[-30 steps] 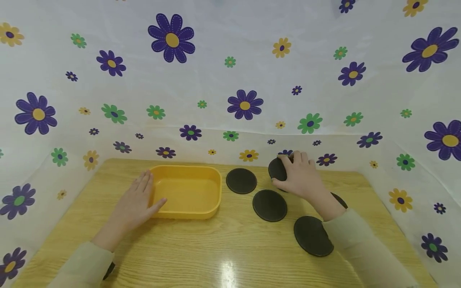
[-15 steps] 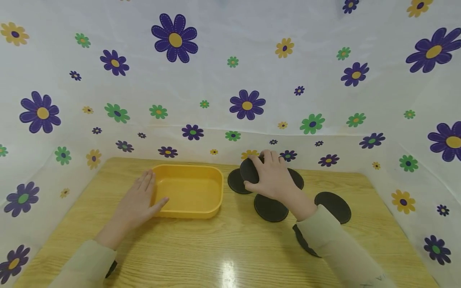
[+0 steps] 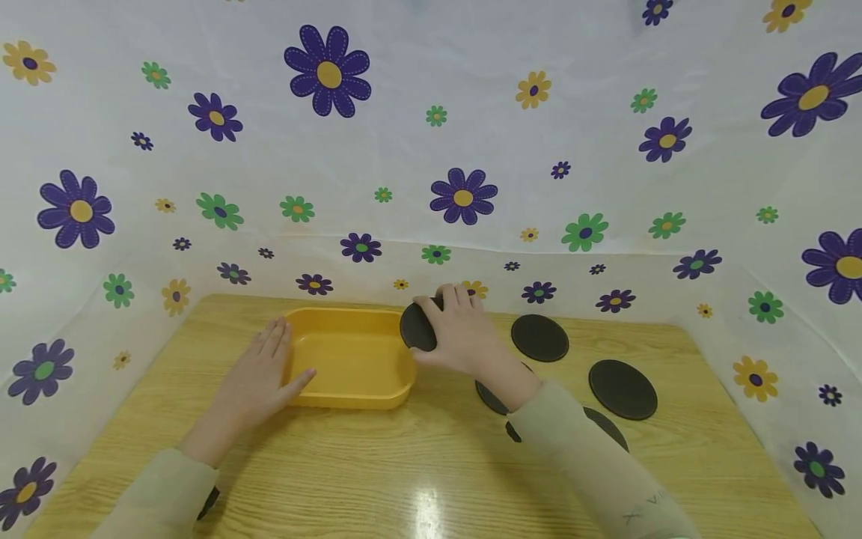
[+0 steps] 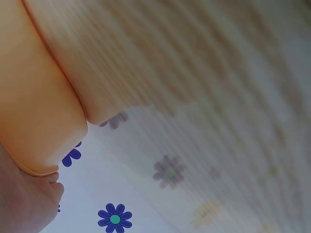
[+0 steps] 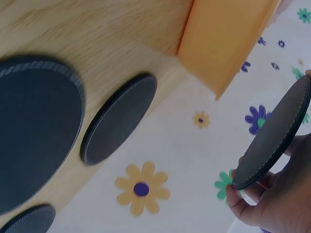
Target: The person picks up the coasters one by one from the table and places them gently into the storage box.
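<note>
A round black coaster with a stitched edge is pinched by my right hand, over the right rim of the yellow tray. In the right wrist view the held coaster is tilted, raised off the table. My left hand lies along the tray's left side, fingers straight, thumb reaching over the front left corner. The left wrist view shows the tray's outer wall and part of that hand. The tray's visible floor is bare.
More black coasters lie right of the tray: one at the back, one farther right, others partly hidden by the right forearm. The wooden table meets a white flowered cloth at the back and sides.
My right hand has carried the coaster leftward, from above the back coasters to the tray's right rim. My left hand keeps its place at the tray.
</note>
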`<action>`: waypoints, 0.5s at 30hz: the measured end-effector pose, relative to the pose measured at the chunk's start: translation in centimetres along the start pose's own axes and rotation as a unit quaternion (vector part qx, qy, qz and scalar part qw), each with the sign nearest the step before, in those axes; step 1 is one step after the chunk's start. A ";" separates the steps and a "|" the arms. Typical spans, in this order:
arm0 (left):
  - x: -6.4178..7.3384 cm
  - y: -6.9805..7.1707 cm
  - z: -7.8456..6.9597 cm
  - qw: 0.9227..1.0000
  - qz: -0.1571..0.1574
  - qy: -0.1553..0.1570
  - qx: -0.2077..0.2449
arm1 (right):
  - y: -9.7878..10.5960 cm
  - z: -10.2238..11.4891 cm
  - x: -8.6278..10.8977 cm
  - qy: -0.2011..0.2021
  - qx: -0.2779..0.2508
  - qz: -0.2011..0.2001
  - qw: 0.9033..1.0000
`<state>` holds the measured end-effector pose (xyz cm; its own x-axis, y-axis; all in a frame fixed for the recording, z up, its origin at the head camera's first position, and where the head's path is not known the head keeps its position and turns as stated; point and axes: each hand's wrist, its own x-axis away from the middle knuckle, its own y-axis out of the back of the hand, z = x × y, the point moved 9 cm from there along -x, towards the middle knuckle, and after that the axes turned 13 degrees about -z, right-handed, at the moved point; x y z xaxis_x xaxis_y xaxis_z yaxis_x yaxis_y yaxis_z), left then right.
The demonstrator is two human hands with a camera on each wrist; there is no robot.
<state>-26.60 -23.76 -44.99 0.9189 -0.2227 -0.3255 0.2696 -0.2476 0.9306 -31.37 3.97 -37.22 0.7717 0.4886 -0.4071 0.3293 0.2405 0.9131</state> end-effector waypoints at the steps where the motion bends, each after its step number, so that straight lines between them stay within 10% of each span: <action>1: 0.0 0.0 0.0 1.000 0.000 0.000 0.001 | -0.2 0.4 -0.2 0.001 -0.002 0.003 1.000; 15: 0.0 0.1 0.0 1.000 0.001 0.002 0.006 | -4.0 5.2 -1.8 0.030 -0.027 0.045 0.998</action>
<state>-26.60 -23.76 -44.89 0.9209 -0.2187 -0.3227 0.2645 -0.2577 0.9293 -31.28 -2.20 -40.00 0.7621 0.5591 -0.3266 0.2298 0.2380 0.9437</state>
